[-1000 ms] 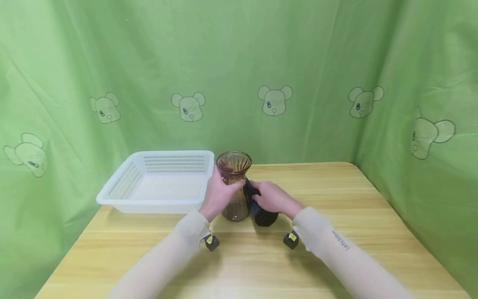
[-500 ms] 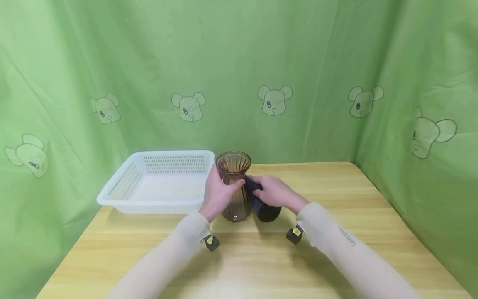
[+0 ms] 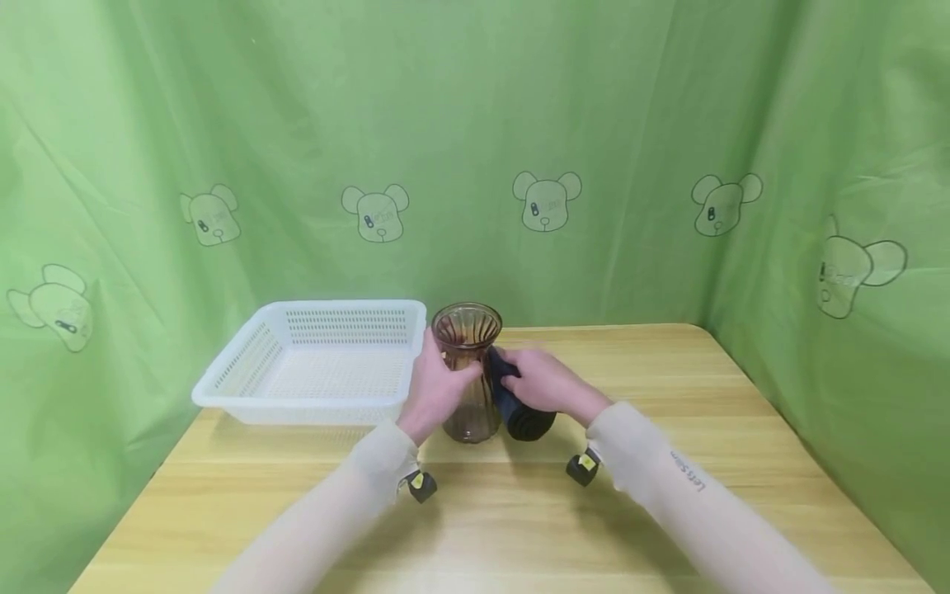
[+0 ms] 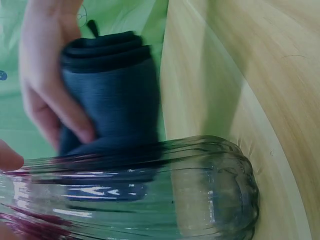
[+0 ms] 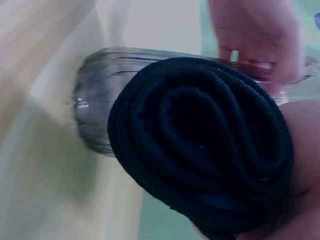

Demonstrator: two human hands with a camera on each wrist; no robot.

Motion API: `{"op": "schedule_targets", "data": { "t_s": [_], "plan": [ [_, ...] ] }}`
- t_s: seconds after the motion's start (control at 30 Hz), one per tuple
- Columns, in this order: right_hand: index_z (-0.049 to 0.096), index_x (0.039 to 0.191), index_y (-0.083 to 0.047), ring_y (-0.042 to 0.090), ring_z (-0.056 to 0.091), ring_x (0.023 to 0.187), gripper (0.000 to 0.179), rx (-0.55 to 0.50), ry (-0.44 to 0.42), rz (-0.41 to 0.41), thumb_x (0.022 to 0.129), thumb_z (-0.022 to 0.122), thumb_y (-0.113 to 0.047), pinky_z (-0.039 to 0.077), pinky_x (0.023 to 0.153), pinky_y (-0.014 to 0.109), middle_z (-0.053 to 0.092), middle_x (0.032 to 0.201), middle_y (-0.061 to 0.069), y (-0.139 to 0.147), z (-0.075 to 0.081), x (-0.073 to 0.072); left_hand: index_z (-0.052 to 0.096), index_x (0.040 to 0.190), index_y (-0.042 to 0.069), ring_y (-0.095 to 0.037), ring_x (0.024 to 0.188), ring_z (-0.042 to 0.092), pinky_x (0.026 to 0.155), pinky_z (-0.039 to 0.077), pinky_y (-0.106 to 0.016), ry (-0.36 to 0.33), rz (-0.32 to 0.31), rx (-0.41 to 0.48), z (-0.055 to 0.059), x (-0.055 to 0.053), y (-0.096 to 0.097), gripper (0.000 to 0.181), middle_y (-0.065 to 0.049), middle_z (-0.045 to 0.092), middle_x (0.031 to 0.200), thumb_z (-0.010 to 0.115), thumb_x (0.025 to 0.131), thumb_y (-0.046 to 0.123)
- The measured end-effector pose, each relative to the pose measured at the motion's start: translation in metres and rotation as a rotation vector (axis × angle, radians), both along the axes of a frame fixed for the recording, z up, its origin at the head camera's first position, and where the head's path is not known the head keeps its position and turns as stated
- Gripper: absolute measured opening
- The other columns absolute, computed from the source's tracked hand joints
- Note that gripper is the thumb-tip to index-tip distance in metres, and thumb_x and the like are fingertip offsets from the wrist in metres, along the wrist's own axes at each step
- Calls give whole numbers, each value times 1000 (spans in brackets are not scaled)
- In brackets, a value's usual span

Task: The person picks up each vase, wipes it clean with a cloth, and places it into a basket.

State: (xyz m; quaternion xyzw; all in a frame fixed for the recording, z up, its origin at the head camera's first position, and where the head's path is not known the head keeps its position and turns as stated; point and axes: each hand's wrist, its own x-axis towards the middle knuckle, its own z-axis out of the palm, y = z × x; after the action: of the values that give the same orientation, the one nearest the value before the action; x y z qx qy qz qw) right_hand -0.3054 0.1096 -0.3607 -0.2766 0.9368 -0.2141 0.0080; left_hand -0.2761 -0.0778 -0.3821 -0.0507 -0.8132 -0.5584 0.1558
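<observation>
A ribbed, see-through brownish glass vase point(image 3: 471, 412) stands upright on the table, its flared mouth up. My left hand point(image 3: 434, 385) grips it below the rim, thumb across the near side and fingers behind the glass. Right of the vase, my right hand point(image 3: 545, 381) holds a rolled dark navy cloth point(image 3: 529, 421) from above, its far end close against the glass. Spiral layers of the cloth point(image 5: 200, 135) face the right wrist camera, with the vase point(image 5: 95, 102) behind. In the left wrist view, the cloth point(image 4: 112, 95) overlaps the vase's side.
A white perforated plastic basket point(image 3: 297, 402) sits left of the vase, its right wall beside my left hand. The wooden table point(image 3: 505, 528) ends at a green curtain point(image 3: 460, 99) printed with bear heads, which also hangs on both sides.
My right hand and the cloth roll shift slightly right and away from me, the roll's near end lifting a little. My left hand keeps its grip, and the vase hardly moves.
</observation>
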Motion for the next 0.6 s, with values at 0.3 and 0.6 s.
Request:
{"op": "schedule_targets", "data": {
  "t_s": [0.3,0.6],
  "plan": [
    [52,145,-3,23,66,89,54,100,-104,3,93,63,-10,58,85,43,68,123,24,-2,-35,-3,33,147,21,-21,130,55,116,40,-46,-19,-11,68,-1,1,2,89,-2,59,137,85,77,36],
    [52,146,-7,24,66,96,53,72,-84,-1,95,64,-14,57,91,44,65,132,22,3,-16,-3,38,143,13,-21,128,52,117,39,-41,53,-11,52,-1,-3,3,85,-5,51,136,86,75,24]
  ]
}}
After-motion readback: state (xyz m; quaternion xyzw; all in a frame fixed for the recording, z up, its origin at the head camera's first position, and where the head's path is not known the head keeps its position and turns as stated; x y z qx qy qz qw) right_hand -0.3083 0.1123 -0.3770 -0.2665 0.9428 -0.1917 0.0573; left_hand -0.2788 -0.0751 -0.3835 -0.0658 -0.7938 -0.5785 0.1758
